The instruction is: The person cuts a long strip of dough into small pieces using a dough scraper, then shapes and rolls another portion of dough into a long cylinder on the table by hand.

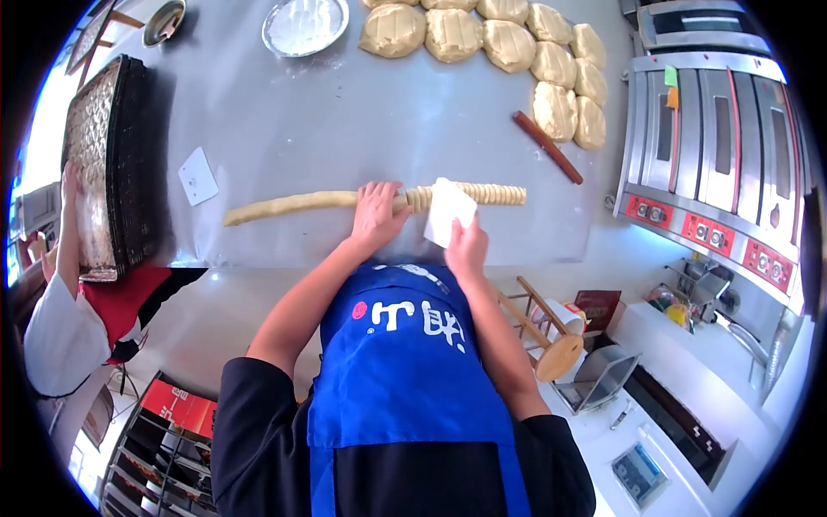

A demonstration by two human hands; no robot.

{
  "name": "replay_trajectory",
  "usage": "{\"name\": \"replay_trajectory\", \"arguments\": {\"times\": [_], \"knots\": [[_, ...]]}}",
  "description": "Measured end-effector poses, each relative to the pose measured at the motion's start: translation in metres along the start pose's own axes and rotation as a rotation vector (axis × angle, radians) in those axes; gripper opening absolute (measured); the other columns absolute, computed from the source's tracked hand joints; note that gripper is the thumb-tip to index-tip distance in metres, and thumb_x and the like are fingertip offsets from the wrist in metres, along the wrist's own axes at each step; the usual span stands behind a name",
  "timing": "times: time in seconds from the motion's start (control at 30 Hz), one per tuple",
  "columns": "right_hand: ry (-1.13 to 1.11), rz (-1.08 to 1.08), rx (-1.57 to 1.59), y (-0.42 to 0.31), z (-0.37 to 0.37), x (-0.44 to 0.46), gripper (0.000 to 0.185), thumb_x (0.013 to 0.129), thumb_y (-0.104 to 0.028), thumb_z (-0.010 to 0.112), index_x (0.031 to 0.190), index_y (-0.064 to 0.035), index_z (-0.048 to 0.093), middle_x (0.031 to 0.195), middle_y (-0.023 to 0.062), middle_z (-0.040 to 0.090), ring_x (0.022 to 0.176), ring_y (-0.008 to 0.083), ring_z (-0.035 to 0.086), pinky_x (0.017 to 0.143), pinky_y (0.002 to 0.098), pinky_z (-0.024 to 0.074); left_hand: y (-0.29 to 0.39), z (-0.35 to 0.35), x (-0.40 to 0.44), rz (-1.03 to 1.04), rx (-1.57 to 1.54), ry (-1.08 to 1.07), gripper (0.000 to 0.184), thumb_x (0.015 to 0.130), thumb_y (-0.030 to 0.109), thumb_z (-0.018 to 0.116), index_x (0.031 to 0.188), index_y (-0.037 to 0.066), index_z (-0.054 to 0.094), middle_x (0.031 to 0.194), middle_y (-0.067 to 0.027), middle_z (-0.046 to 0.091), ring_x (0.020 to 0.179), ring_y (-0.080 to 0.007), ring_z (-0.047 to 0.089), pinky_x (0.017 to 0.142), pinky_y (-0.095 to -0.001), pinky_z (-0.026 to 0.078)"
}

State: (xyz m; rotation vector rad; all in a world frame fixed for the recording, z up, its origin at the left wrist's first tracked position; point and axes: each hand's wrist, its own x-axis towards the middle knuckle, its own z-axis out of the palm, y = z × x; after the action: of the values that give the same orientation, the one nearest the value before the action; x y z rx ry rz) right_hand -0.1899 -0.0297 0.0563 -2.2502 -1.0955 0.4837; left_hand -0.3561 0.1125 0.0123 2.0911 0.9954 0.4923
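A long dough roll (293,205) lies across the metal table. Its right part is cut into a row of thin slices (500,194). My left hand (377,214) rests on the roll near its middle, fingers over the dough, just left of the slices. A white flat scraper (450,211) is in my right hand (466,247), pinched at its lower edge, and covers part of the sliced row. Left of the roll, a second white scraper (198,177) lies flat on the table.
Several dough blocks (454,34) sit at the back, with a wooden rolling pin (548,147) below. A bowl of flour (305,24) stands back left. A co-worker's hand (70,183) touches stacked black trays (129,164) at left. Ovens (711,138) stand right.
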Motion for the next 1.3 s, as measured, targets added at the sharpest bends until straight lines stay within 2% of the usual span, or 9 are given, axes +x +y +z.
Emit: {"name": "replay_trajectory", "arguments": {"times": [0.13,0.23,0.3,0.47,0.63,0.83,1.13,1.2,1.3], "knots": [[0.374,0.369,0.392,0.056,-0.047,-0.012,0.038,0.113,-0.024,0.051,0.130,0.0084,0.059,0.109,0.0218,0.076,0.099,0.0344,0.075,0.088,0.0445,0.0568,0.018,0.007,0.015,0.065,0.083,0.077,0.042,0.087,0.020,0.080,0.124,0.005,0.066,0.107,-0.0132,0.069,0.108,-0.0359,0.061,0.099,-0.0493,0.045],[0.488,0.569,0.610,0.133,-0.063,-0.021,0.033,0.110,-0.022,0.059,0.127,0.0056,0.062,0.099,0.0161,0.076,0.087,0.0294,0.075,0.076,0.0411,0.0580,0.039,0.033,0.042,0.169,0.020,0.015,0.039,0.089,0.019,0.079,0.124,0.006,0.067,0.111,-0.0130,0.070,0.108,-0.0355,0.063,0.097,-0.0483,0.046],[0.142,0.952,0.626,0.153,-0.082,-0.027,0.026,0.102,-0.022,0.072,0.113,0.0003,0.065,0.089,0.0121,0.073,0.070,0.0147,0.068,0.056,0.0284,0.0535,0.060,0.059,0.063,0.217,-0.041,-0.065,0.038,0.089,0.018,0.078,0.123,0.006,0.068,0.112,-0.0128,0.070,0.110,-0.0348,0.063,0.097,-0.0477,0.047],[0.024,1.102,0.980,0.143,-0.062,-0.001,0.031,0.098,-0.018,0.076,0.109,0.0093,0.065,0.081,0.0177,0.072,0.060,0.0246,0.073,0.055,0.0339,0.0625,0.111,0.130,0.123,0.532,-0.128,-0.270,0.040,0.089,0.020,0.079,0.125,0.007,0.068,0.126,-0.0131,0.069,0.124,-0.0352,0.063,0.109,-0.0488,0.048],[0.002,1.146,1.130,0.139,-0.064,-0.004,0.034,0.100,-0.019,0.075,0.115,0.0099,0.064,0.086,0.0201,0.074,0.067,0.0267,0.077,0.058,0.0344,0.0646,0.118,0.167,0.159,0.694,0.058,-0.683,0.074,0.090,0.030,0.082,0.154,0.010,0.053,0.163,-0.0182,0.046,0.159,-0.0320,0.033,0.135,-0.0462,0.022],[0.004,1.226,1.102,0.144,-0.077,-0.042,0.031,0.104,-0.017,0.070,0.122,0.0086,0.064,0.094,0.0201,0.075,0.072,0.0288,0.078,0.060,0.0359,0.0659,0.119,0.161,0.167,0.826,0.185,-0.785,0.077,0.094,0.033,0.078,0.160,0.011,0.046,0.173,-0.0161,0.033,0.164,-0.0301,0.022,0.137,-0.0470,0.016],[0.180,0.930,1.162,0.096,-0.043,0.059,0.027,0.106,-0.017,0.068,0.102,0.0095,0.066,0.086,0.0186,0.075,0.061,0.0265,0.075,0.055,0.0381,0.0650,0.102,0.179,0.174,0.567,-0.105,-0.697,0.062,0.101,0.019,0.067,0.158,0.002,0.045,0.171,-0.0159,0.037,0.164,-0.0322,0.023,0.137,-0.0503,0.014],[0.173,0.766,0.851,0.076,-0.076,0.069,0.033,0.105,-0.020,0.068,0.089,0.0088,0.069,0.063,0.0121,0.069,0.056,0.0202,0.072,0.047,0.0343,0.0575,0.114,0.175,0.171,0.563,-0.160,-0.529,0.054,0.106,0.017,0.061,0.156,0.002,0.047,0.163,-0.0172,0.048,0.157,-0.0310,0.039,0.131,-0.0497,0.030],[0.180,0.546,0.530,0.060,-0.109,0.097,0.033,0.100,-0.021,0.070,0.079,0.0049,0.069,0.058,0.0131,0.067,0.054,0.0252,0.071,0.050,0.0387,0.0546,0.150,0.152,0.171,-0.149,-0.731,-0.638,0.045,0.114,0.024,0.052,0.153,0.002,0.049,0.143,-0.0112,0.064,0.132,-0.0216,0.063,0.106,-0.0402,0.056]]}}
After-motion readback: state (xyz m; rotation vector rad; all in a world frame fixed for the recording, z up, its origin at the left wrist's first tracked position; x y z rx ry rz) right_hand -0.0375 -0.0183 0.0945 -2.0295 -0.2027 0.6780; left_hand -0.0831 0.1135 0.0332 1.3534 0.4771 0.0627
